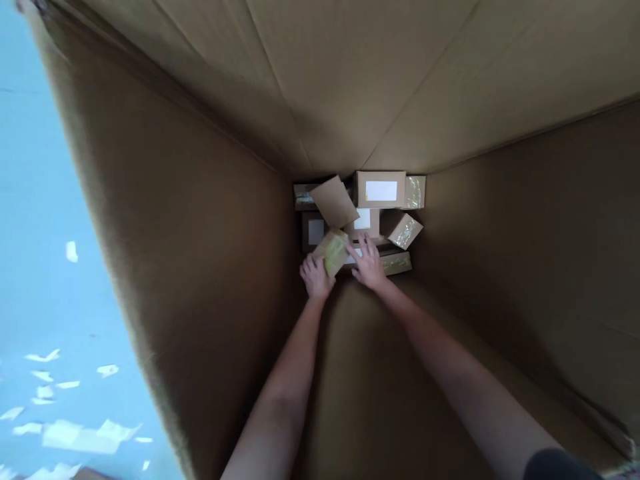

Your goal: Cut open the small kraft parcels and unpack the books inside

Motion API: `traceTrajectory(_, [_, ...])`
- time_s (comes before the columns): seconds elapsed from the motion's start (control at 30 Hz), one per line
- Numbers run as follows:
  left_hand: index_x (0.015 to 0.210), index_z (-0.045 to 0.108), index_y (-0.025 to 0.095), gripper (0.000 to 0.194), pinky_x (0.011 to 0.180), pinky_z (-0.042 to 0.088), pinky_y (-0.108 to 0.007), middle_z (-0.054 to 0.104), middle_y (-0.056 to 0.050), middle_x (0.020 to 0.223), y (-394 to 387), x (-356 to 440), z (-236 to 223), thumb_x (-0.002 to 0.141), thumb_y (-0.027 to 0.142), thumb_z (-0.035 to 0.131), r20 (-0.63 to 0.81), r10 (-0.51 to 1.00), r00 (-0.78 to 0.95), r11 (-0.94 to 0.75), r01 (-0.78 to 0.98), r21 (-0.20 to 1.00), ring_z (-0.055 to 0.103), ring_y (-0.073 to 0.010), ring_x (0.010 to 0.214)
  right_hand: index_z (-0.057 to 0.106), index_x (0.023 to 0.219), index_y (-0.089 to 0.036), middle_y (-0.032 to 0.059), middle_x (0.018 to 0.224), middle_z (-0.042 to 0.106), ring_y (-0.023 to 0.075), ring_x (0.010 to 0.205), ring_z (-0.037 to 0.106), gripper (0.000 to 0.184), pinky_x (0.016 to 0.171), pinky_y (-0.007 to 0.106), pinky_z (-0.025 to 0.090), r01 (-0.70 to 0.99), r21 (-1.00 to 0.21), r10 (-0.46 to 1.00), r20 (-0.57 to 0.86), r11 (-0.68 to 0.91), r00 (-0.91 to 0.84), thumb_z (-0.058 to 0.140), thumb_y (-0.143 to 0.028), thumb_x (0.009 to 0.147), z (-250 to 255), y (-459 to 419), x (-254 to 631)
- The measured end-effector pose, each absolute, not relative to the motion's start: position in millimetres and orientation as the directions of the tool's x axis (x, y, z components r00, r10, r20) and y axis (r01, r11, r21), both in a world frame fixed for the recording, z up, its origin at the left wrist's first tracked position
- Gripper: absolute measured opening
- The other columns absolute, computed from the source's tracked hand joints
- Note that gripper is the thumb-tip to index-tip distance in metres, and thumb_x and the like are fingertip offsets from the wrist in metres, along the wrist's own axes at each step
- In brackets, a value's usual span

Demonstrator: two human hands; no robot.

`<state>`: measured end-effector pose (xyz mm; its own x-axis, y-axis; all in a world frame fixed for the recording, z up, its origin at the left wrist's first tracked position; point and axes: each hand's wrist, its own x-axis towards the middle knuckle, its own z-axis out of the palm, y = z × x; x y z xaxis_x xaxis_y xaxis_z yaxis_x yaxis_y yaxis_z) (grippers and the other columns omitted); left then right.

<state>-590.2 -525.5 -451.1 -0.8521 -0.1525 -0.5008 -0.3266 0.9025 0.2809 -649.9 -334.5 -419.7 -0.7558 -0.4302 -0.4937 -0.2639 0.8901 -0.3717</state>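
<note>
Far left: white paper scraps on the blue floor, outside the tall carton. Left hand low at the near side of the taped box, fingers curled on its edge, likely to steady the tilt; firmness of grip unclear. That box lies aslant over others, deep in the carton. Right hand: fingers spread, not closed, index at the box's right side, probably guiding it. Farther right, a small tilted box, seemingly loosely dropped.

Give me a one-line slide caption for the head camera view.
Two bare hands at a taped carton among smaller boxes, deep inside a tall cardboard container.
</note>
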Motion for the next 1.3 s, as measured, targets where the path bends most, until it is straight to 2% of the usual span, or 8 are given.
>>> traceTrajectory(0.17, [0.136, 0.058, 0.023, 0.071, 0.124, 0.021, -0.057, 0.041, -0.017, 0.157, -520, -565, -431, 0.067, 0.014, 0.075, -0.549, 0.323, -0.77, 0.893, 0.055, 0.448, 0.035, -0.0378, 0.145, 0.008, 0.167, -0.034, 0.012, 0.174, -0.004, 0.0474, 0.156, 0.006, 0.125, 0.121, 0.064, 0.02, -0.369, -0.374, -0.521, -0.683, 0.851, -0.512, 0.082, -0.012, 0.069, -418, -330, -632])
traceTrajectory(0.33, [0.141, 0.055, 0.023, 0.074, 0.124, 0.021, -0.057, 0.04, -0.016, 0.16, -504, -554, -433, 0.07, 0.017, 0.073, -0.542, 0.491, -0.681, 0.84, 0.207, 0.501, 0.034, -0.0364, 0.148, 0.007, 0.167, -0.031, 0.0173, 0.172, 0.006, 0.0477, 0.152, 0.018, 0.125, 0.118, 0.058, 0.032, -0.237, -0.32, -0.396, -0.803, 0.917, -0.446, 0.083, -0.016, 0.069, -421, -304, -593])
traceTrajectory(0.67, [0.147, 0.053, 0.032, 0.06, 0.127, 0.006, -0.062, 0.031, -0.008, 0.169, -349, -548, -494, 0.089, 0.015, 0.053, -0.505, 0.587, -0.633, 0.712, 0.105, 0.695, 0.019, -0.0328, 0.157, 0.016, 0.166, -0.026, 0.0217, 0.171, 0.007, 0.0455, 0.154, 0.014, 0.112, 0.118, 0.062, 0.027, -0.112, -0.061, -0.11, -0.854, 0.992, -0.509, 0.078, -0.014, 0.073, -450, -156, -571])
traceTrajectory(0.8, [0.148, 0.054, 0.034, 0.063, 0.123, 0.021, -0.064, 0.025, -0.006, 0.171, -323, -543, -525, 0.088, 0.017, 0.057, -0.681, 0.586, -0.44, 0.748, -0.03, 0.663, 0.015, -0.0365, 0.158, 0.027, 0.163, -0.03, 0.0197, 0.172, -0.003, 0.045, 0.155, 0.014, 0.09, 0.112, 0.065, 0.034, 0.0, 0.095, 0.087, -0.916, 0.996, -0.391, 0.07, -0.018, 0.085, -481, -123, -569])
traceTrajectory(0.93, [0.151, 0.049, 0.031, 0.071, 0.121, 0.028, -0.059, 0.019, -0.008, 0.172, -342, -538, -527, 0.083, 0.022, 0.067, -0.696, 0.585, -0.415, 0.766, 0.001, 0.643, 0.017, -0.0405, 0.157, 0.029, 0.163, -0.029, 0.0228, 0.172, 0.005, 0.0453, 0.153, 0.023, 0.086, 0.108, 0.062, 0.041, 0.054, 0.152, 0.162, -0.913, 0.987, -0.374, 0.066, -0.017, 0.087, -494, -127, -562])
traceTrajectory(1.03, [0.156, 0.041, 0.027, 0.072, 0.121, 0.032, -0.052, 0.031, -0.012, 0.167, -370, -555, -515, 0.088, 0.031, 0.064, -0.641, 0.447, -0.623, 0.788, -0.064, 0.612, 0.027, -0.0358, 0.153, 0.027, 0.164, -0.024, 0.0234, 0.17, 0.013, 0.043, 0.155, 0.021, 0.091, 0.115, 0.06, 0.033, 0.028, 0.095, 0.096, -0.859, 0.995, -0.503, 0.065, -0.009, 0.083, -489, -147, -566])
traceTrajectory(1.13, [0.161, 0.027, 0.02, 0.081, 0.121, 0.032, -0.05, 0.032, -0.018, 0.164, -400, -603, -506, 0.091, 0.044, 0.061, -0.58, 0.023, -0.814, 0.821, -0.316, 0.476, 0.032, -0.0354, 0.15, 0.029, 0.164, -0.024, 0.017, 0.172, 0.014, 0.0383, 0.157, 0.013, 0.091, 0.12, 0.057, 0.028, -0.034, -0.08, -0.083, -0.753, 0.996, -0.652, 0.063, -0.008, 0.081, -479, -176, -582])
traceTrajectory(1.3, [0.163, 0.009, 0.017, 0.118, 0.12, 0.03, -0.058, 0.011, -0.022, 0.17, -435, -722, -531, 0.076, 0.057, 0.079, -0.486, -0.479, -0.731, 0.616, -0.674, 0.408, 0.017, -0.0432, 0.154, 0.027, 0.164, -0.027, 0.0087, 0.174, 0.002, 0.0375, 0.158, 0.003, 0.093, 0.123, 0.058, 0.022, -0.065, -0.254, -0.191, -0.51, 0.965, -0.839, 0.064, -0.011, 0.08, -473, -235, -631])
